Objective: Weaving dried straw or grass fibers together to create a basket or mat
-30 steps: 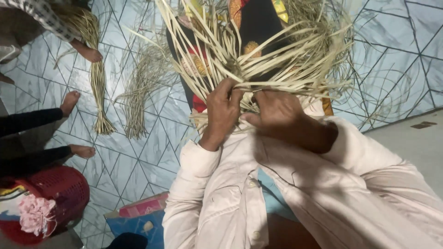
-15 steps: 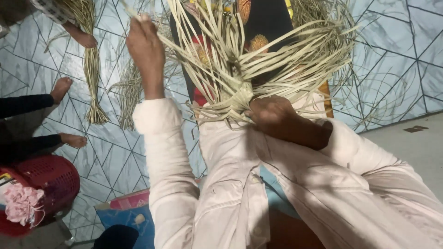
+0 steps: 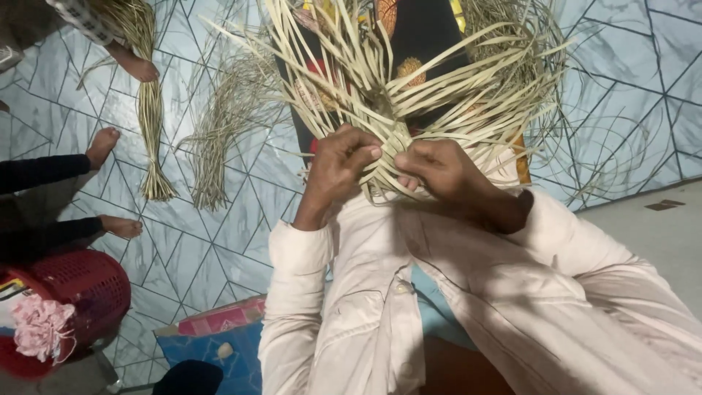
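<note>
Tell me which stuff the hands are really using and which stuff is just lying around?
In use:
- left hand and right hand, both gripping the woven straw strips

Just lying about:
- tied straw bundle on the tiled floor
- loose straw pile
- red basket with pink cloth
- another person's bare feet

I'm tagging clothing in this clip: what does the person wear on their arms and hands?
Both arms are in long, loose, pale cream sleeves that end at the wrists. The left hand and right hand are bare: no gloves; no rings or watch are visible.
</note>
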